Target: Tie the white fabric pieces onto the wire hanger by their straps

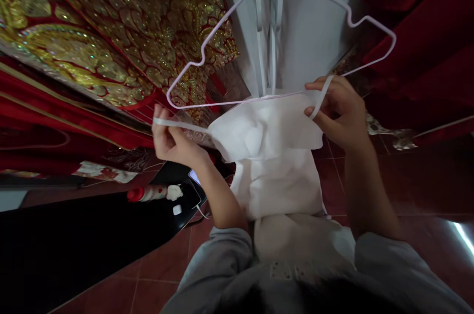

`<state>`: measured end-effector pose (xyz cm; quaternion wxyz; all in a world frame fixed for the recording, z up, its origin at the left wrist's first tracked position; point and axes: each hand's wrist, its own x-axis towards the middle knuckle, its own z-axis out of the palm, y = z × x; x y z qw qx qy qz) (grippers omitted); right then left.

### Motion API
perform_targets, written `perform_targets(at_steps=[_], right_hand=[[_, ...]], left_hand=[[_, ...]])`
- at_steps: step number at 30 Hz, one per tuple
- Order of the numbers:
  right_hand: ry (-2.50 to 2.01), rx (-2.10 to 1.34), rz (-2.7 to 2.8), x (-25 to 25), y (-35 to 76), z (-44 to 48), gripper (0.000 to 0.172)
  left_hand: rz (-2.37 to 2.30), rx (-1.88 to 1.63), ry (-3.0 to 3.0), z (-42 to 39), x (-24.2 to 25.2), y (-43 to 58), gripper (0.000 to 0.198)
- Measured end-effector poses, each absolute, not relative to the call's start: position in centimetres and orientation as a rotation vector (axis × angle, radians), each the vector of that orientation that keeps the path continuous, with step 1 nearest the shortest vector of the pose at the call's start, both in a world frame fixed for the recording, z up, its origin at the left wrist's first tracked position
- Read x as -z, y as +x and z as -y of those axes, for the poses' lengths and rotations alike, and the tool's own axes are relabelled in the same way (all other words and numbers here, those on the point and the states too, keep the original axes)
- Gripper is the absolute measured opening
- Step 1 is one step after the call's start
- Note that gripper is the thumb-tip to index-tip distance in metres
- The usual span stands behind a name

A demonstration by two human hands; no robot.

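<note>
A pale pink wire hanger (222, 21) hangs in front of me. A white garment (274, 124) with thin straps lies against its lower bar and drapes down toward my lap. To the left, my left hand (174, 138) has curled fingers around one white strap (188, 126), drawn out taut from the garment. At the right end of the bar, my right hand (338, 106) pinches the upper right of the garment, with another white strap (322, 98) looped over its fingers. Part of that strap is hidden behind the hand.
Gold-sequinned red clothing (148, 22) hangs at left, and dark red clothing (418, 32) at right. Metal bars (272, 47) stand behind the hanger. A black table (111, 235) at lower left bears a red-capped bottle (142, 193), a phone (194, 176) and a small white case (177, 210).
</note>
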<state>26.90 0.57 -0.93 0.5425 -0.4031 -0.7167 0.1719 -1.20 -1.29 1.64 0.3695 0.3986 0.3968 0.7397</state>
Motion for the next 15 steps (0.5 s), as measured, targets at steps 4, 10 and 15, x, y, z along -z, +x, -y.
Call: perform_targets(at_steps=[4, 10, 15], right_hand=[[-0.951, -0.439, 1.726, 1.2, 26.6, -0.6, 0.050], [-0.939, -0.421, 1.678, 1.9, 26.5, -0.6, 0.055], [-0.954, -0.398, 1.678, 2.2, 26.7, -0.7, 0.055]], left_hand=[[-1.069, -1.921, 1.108, 1.3, -3.3, -1.7, 0.030], [-1.201, -1.789, 1.420, -1.5, -6.5, -4.5, 0.019], [-1.211, -1.849, 1.286, -2.8, -5.6, -5.5, 0.022]])
